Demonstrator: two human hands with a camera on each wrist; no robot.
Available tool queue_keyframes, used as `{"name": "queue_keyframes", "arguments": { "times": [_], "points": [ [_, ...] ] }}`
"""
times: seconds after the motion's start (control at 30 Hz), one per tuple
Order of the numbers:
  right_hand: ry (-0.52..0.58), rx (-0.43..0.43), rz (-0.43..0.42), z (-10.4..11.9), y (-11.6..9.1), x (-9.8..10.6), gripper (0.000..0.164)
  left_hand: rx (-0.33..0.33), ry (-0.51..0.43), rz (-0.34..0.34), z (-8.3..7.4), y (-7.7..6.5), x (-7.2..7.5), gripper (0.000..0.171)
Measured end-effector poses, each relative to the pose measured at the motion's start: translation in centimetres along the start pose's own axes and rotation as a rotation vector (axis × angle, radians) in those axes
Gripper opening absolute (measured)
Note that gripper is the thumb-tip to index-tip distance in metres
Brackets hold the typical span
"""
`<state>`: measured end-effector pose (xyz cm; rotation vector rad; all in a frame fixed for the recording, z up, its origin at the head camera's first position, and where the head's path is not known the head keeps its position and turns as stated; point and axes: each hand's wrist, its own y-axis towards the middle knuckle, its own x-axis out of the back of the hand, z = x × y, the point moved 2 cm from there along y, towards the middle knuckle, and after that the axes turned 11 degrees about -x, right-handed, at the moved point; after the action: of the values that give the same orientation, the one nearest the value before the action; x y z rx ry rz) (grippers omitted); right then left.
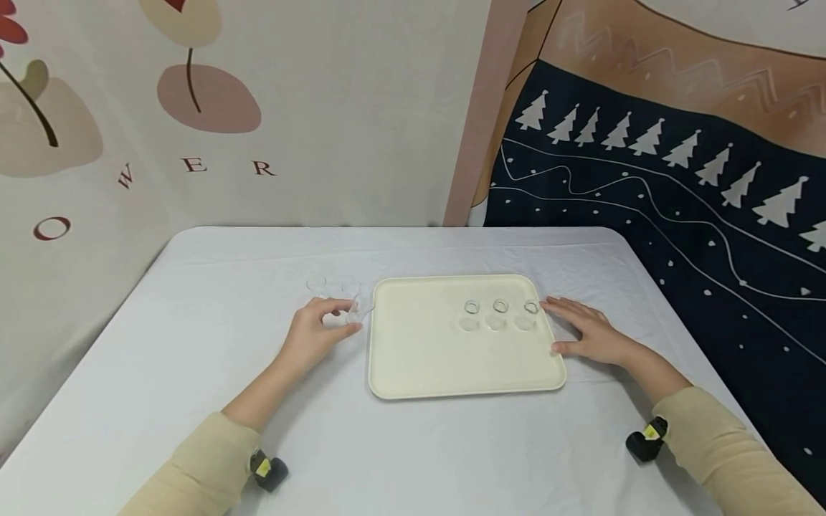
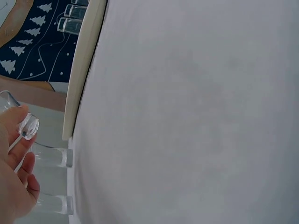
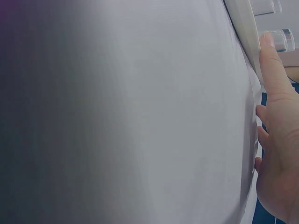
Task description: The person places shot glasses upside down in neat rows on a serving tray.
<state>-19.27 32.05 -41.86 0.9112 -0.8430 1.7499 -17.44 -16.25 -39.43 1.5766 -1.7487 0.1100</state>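
My left hand (image 1: 316, 326) pinches a clear shot glass (image 2: 30, 127) between thumb and fingers, just off the tray's left edge. The glass tilts, thick base lowest. Behind that hand, two more shot glasses (image 2: 52, 157) stand upright on the table. On the cream tray (image 1: 419, 358), three shot glasses (image 1: 495, 322) stand in a row toward the right, upside down with thick bases up. Extended fingers of my right hand (image 1: 594, 337) lie at the tray's right edge, the fingertips close to the rightmost glass and the thumb at the rim.
A white cloth covers the table (image 1: 452, 451). Behind it hangs a pale printed curtain (image 1: 348, 129), and a dark cloth with white trees (image 1: 645, 172) hangs at the right. Both forearms carry small black wrist cameras (image 1: 267, 471).
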Motion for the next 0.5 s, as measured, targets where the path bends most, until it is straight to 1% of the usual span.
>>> {"name": "queue_keyframes", "arguments": {
  "times": [0.1, 0.23, 0.5],
  "points": [
    [0.000, 0.001, 0.000, 0.0, 0.0, 0.0, 0.078, -0.040, 0.001, -0.007, -0.5, 0.3, 0.0, 0.036],
    [0.001, -0.003, 0.000, 0.0, 0.0, 0.0, 0.078, -0.076, 0.005, -0.007, -1.1, 0.6, -0.1, 0.034],
    [0.002, -0.010, -0.002, 0.0, 0.1, -0.1, 0.079, -0.128, 0.000, -0.028, -2.2, 1.3, -0.4, 0.032]
  ]
}}
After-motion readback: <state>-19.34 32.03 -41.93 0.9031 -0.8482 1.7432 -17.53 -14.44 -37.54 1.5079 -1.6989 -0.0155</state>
